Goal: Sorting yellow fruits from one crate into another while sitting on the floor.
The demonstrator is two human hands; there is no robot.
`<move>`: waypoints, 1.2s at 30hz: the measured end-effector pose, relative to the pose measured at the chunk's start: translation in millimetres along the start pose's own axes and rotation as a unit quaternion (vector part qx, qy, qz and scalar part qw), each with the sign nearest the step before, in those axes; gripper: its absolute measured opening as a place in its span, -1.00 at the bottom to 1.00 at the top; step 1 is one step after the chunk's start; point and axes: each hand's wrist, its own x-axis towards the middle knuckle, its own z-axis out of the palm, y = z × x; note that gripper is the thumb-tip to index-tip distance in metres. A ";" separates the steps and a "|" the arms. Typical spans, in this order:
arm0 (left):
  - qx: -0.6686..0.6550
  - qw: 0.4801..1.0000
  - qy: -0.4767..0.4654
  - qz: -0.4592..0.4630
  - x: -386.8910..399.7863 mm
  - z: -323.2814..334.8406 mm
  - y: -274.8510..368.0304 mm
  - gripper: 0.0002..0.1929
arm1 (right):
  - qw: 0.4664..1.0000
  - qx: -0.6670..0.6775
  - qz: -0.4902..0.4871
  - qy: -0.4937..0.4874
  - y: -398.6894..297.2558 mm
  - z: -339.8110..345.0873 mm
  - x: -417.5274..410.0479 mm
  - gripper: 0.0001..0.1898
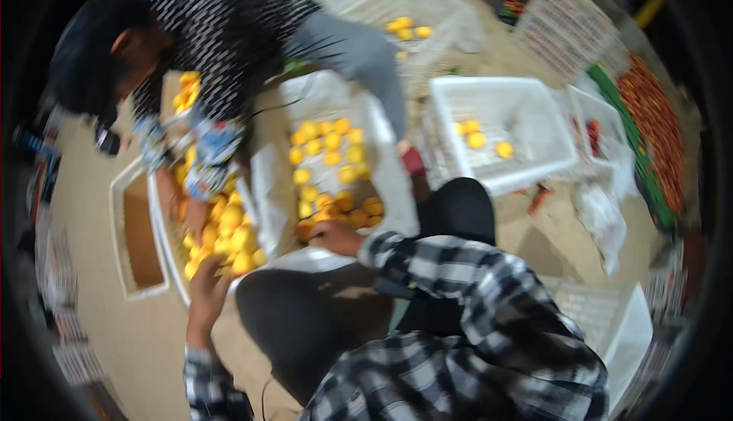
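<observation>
My left hand (207,294) is at the near end of a white crate (166,249) heaped with round yellow-orange fruits (229,232). Its fingers are apart, and nothing shows between them. Inside a paper-lined white box (395,192) in front of me, my right hand (339,238) reaches down at the near end. Its fingertips are against darker, shaded orange fruits (343,203); blur hides whether it grips one. Farther back in this box, more yellow fruits (332,140) are spread on the pale lining.
A co-worker (212,37) bends over the heaped crate with both hands (194,220) in the fruit. An open white crate (134,238) stands at left. At right, a white bin (498,177) holds several yellow fruits. Beyond lie a white bag (601,226) and heaped red produce (653,129).
</observation>
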 end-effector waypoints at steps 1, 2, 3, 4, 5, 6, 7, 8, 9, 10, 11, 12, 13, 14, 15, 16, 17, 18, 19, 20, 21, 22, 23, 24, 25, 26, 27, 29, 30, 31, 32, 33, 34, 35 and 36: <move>0.025 0.999 0.026 0.006 -18.7 -5.3 10.4 -0.68 | 1.000 0.008 -0.007 0.023 -11.5 4.4 -3.0 -0.71; 0.000 0.998 0.059 0.031 -34.2 -3.9 24.1 -0.72 | 0.999 0.015 -0.017 0.042 -21.4 1.2 -9.9 -0.72; -0.021 0.996 0.083 0.021 -50.4 -4.5 33.3 -0.74 | 0.997 0.044 -0.030 0.058 -40.1 -6.0 -22.9 -0.71; -0.051 0.993 0.107 0.019 -58.8 4.9 47.9 -0.83 | 0.994 0.070 -0.042 0.077 -65.8 -17.0 -38.6 -0.71; -0.050 0.992 0.104 0.059 -59.2 12.4 51.0 -0.88 | 0.993 0.060 -0.050 0.091 -91.8 -45.2 -62.7 -0.74; -0.031 0.988 0.125 0.084 -69.3 11.1 48.5 -0.89 | 0.992 0.066 -0.061 0.092 -99.1 -54.9 -73.6 -0.74; -0.034 0.988 0.120 0.096 -68.7 16.5 55.9 -0.89 | 0.984 0.061 -0.092 0.140 -109.6 -74.0 -92.7 -0.76; -0.043 0.984 0.137 0.107 -69.3 21.8 63.5 -0.85 | 0.973 0.060 -0.124 0.184 -117.2 -91.4 -109.9 -0.78; -0.052 0.980 0.153 0.117 -68.6 26.0 69.6 -0.79 | 0.964 0.004 -0.121 0.238 -124.2 -113.4 -129.7 -0.80; 0.010 0.978 0.154 0.141 -64.3 26.0 70.2 -0.77 | 0.950 -0.046 -0.121 0.285 -127.0 -132.2 -144.1 -0.81; -0.009 0.984 0.137 0.117 -53.4 43.0 83.9 -0.80 | 0.930 -0.052 -0.086 0.354 -122.7 -152.6 -161.1 -0.82; -0.028 0.988 0.118 0.095 -40.4 65.2 101.1 -0.82 | 0.902 -0.060 -0.052 0.423 -113.6 -173.9 -178.8 -0.82; -0.039 0.988 0.058 0.136 -26.7 84.7 109.5 -0.86 | 0.883 -0.049 -0.011 0.466 -93.7 -198.3 -197.6 -0.82; -0.034 0.985 0.014 0.168 -16.6 96.8 108.4 -0.90 | 0.870 -0.020 0.023 0.492 -58.1 -212.9 -200.3 -0.81; -0.039 0.985 -0.030 0.162 -3.4 113.3 103.8 -0.92 | 0.860 -0.061 0.049 0.504 -30.7 -225.6 -209.2 -0.80; -0.044 0.984 -0.074 0.157 9.4 130.2 98.7 -0.89 | 0.848 -0.103 0.076 0.514 -9.1 -236.9 -216.7 -0.78; 0.001 0.983 -0.109 0.149 17.4 143.8 96.0 -0.83 | 0.849 -0.135 0.098 0.501 4.9 -241.7 -219.2 -0.78; 0.045 0.978 -0.143 0.143 26.1 156.6 94.8 -0.76 | 0.848 -0.169 0.117 0.488 16.4 -245.9 -218.8 -0.78; 0.086 0.972 -0.171 0.139 33.8 168.7 89.4 -0.77 | 0.846 -0.200 0.090 0.486 28.9 -248.4 -216.8 -0.79; 0.129 0.961 -0.203 0.134 41.7 182.2 80.9 -0.78 | 0.847 -0.199 0.087 0.486 42.3 -254.7 -212.7 -0.79; 0.112 0.960 -0.233 0.113 47.8 195.7 73.6 -0.72 | 0.834 -0.281 0.067 0.470 56.2 -259.6 -208.0 -0.78; 0.148 0.946 -0.250 0.141 55.2 206.0 67.9 -0.70 | 0.815 -0.361 0.048 0.451 70.9 -265.5 -201.4 -0.78; 0.142 0.943 -0.273 0.128 65.4 214.4 53.9 -0.69 | 0.805 -0.400 0.038 0.437 84.1 -272.7 -194.1 -0.75; 0.134 0.939 -0.295 0.114 75.1 221.6 41.6 -0.69 | 0.806 -0.399 0.043 0.435 96.2 -278.0 -186.4 -0.75; 0.127 0.940 -0.297 0.106 81.9 225.6 29.0 -0.69 | 0.817 -0.451 0.111 0.341 108.9 -281.1 -180.4 -0.71; 0.101 0.944 -0.300 0.092 88.8 230.1 17.9 -0.70 | 0.816 -0.496 0.178 0.240 122.6 -285.7 -174.8 -0.65; 0.101 0.947 -0.292 0.084 95.0 232.3 15.0 -0.69 | 0.833 -0.472 0.156 0.242 127.4 -285.2 -166.7 -0.58; 0.147 0.938 -0.289 0.118 109.5 230.4 11.3 -0.66 | 0.834 -0.456 0.189 0.246 119.4 -283.9 -157.8 -0.58; 0.193 0.924 -0.290 0.158 116.6 227.6 11.7 -0.64 | 0.840 -0.447 0.209 0.227 115.4 -284.2 -151.9 -0.61; 0.268 0.900 -0.272 0.208 121.8 224.8 16.6 -0.62 | 0.848 -0.450 0.177 0.218 124.1 -282.4 -150.5 -0.64; 0.241 0.901 -0.309 0.183 132.6 225.5 37.5 -0.63 | 0.848 -0.461 0.156 0.212 127.8 -285.0 -160.5 -0.68; 0.191 0.917 -0.310 0.164 137.5 224.2 46.0 -0.64 | 0.852 -0.454 0.156 0.208 127.3 -282.5 -159.3 -0.72; 0.134 0.929 -0.310 0.150 146.0 225.2 49.8 -0.65 | 0.852 -0.454 0.159 0.205 124.6 -283.5 -158.5 -0.77; 0.131 0.931 -0.307 0.149 151.7 223.6 49.9 -0.67 | 0.853 -0.460 0.158 0.192 134.3 -286.6 -158.4 -0.81; 0.123 0.931 -0.310 0.147 157.3 223.2 49.7 -0.69 | 0.850 -0.467 0.164 0.177 136.3 -288.3 -160.1 -0.86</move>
